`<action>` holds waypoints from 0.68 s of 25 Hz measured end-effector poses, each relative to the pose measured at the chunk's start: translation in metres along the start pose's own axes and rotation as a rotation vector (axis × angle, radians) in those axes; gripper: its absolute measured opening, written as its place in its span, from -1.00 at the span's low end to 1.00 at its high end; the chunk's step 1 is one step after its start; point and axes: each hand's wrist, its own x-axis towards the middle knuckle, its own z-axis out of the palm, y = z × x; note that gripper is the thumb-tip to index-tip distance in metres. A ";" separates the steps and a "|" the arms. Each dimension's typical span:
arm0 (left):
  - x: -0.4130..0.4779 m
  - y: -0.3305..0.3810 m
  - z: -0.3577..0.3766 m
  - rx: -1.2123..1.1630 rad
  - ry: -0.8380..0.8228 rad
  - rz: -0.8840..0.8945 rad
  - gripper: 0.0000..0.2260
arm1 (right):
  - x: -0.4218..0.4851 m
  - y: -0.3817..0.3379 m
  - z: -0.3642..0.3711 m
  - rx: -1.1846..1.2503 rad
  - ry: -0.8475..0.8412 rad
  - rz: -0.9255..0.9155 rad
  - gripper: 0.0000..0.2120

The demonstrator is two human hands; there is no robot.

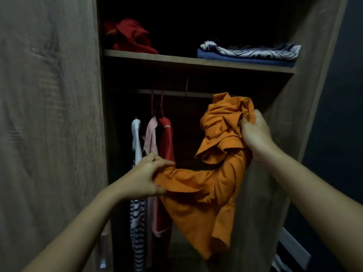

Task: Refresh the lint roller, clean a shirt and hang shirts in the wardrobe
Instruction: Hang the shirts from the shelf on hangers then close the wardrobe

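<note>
Both hands hold a crumpled orange fabric shirt [212, 173] before the open wooden wardrobe [306, 95].
The left hand [146, 176] grips its lower fold, the right hand [255, 134] clutches the bunched top; behind, striped, pink and red shirts [153, 138] hang from the metal rail [176, 93].

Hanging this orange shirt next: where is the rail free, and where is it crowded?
Free: the rail from the red shirt rightward to where the orange shirt hides it. Crowded: its left end, where the striped shirt, pink shirt and red shirt hang bunched.
</note>
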 end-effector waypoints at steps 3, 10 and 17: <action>-0.002 -0.007 -0.008 -0.084 0.113 0.058 -0.71 | 0.000 0.011 -0.012 -0.050 0.037 0.034 -0.78; 0.021 0.065 -0.026 -0.479 0.474 0.109 -0.88 | -0.048 0.046 -0.004 -0.396 -0.055 -0.039 -0.69; 0.040 0.086 -0.021 -0.270 0.445 0.118 -0.92 | -0.083 0.051 0.029 0.042 -0.623 -0.134 -0.91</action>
